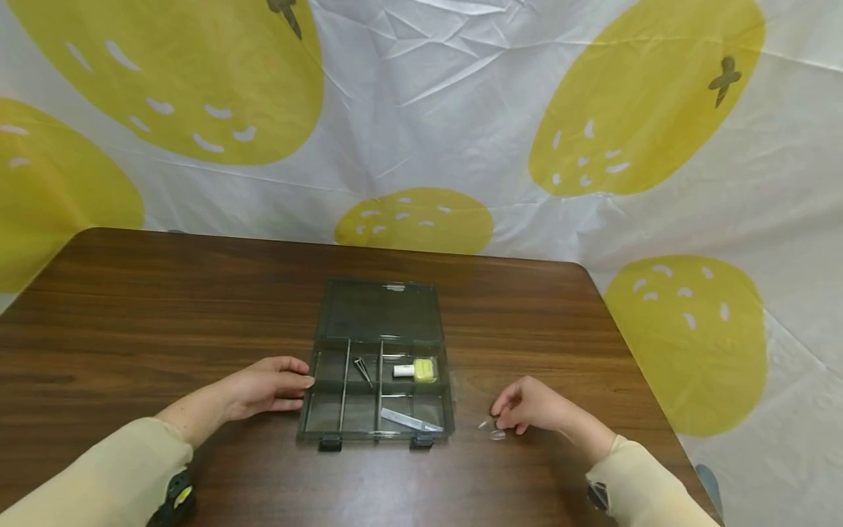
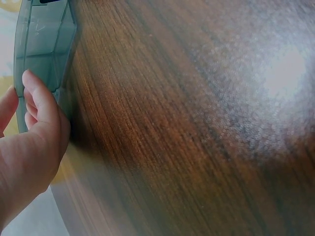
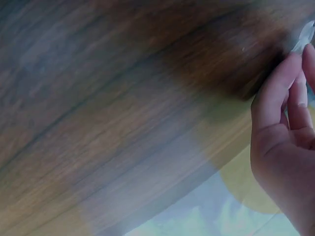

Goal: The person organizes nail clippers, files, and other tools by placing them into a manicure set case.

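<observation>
Head view: my left hand rests on the wooden table, fingers straight, tips touching the left wall of the open organizer box, which sits mid-table with its lid laid back flat. My right hand lies well to the right of the box, fingers curled down onto some small clear pieces on the table just beside my fingertips; I seem to pinch one, though the pieces are too small to name. Left wrist view confirms fingertips against the smoky plastic wall, pressing, not wrapped round it. Right wrist view shows a pale transparent sliver at my fingertips. Judgement: these pieces look very light, thin, stiff and slick, hard to see on dark wood; best taken by the edges between thumb and forefinger, gently, since they could flick away or crack. Box likely light and would slide, hence the steadying hand. Inside: a yellow-and-white item, a dark pointed tool, a clear flat strip.
</observation>
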Demonstrator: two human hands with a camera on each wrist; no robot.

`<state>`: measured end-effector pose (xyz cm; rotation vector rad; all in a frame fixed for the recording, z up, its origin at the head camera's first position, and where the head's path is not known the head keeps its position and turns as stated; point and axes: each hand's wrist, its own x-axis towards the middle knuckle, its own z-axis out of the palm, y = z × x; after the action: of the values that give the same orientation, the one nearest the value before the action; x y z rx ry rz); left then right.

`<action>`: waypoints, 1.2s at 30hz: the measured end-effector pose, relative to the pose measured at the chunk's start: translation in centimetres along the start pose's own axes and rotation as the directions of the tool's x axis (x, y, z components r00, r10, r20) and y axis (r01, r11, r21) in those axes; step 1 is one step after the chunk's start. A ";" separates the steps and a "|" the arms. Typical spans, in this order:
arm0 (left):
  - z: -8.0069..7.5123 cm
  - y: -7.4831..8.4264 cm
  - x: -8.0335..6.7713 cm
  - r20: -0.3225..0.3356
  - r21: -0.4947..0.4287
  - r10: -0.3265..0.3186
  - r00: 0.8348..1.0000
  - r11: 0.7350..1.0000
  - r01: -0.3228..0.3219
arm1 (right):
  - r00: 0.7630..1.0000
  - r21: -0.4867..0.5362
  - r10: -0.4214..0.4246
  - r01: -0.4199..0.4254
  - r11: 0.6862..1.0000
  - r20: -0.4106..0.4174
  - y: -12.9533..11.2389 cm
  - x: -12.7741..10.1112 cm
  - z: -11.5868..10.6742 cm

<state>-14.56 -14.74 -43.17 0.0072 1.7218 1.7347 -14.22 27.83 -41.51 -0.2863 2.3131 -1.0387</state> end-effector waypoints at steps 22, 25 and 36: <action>0.0 0.0 0.0 -0.009 0.012 -0.010 1.000 1.000 0.011 | 0.993 0.201 0.018 -0.041 0.979 0.116 0.5 0.4 -1.5; 0.0 -0.1 0.1 -0.008 0.013 -0.007 1.000 1.000 0.007 | 0.990 0.263 0.018 -0.055 0.963 0.143 -0.1 0.5 -1.9; 0.0 -0.1 0.1 -0.010 0.013 -0.011 1.000 1.000 0.011 | 0.979 0.363 -0.030 -0.047 0.931 0.204 -3.4 2.1 -2.1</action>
<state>-14.67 -14.71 -43.29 -0.0051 1.7373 1.7177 -17.26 25.97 -38.79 -0.2211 1.8895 -1.3423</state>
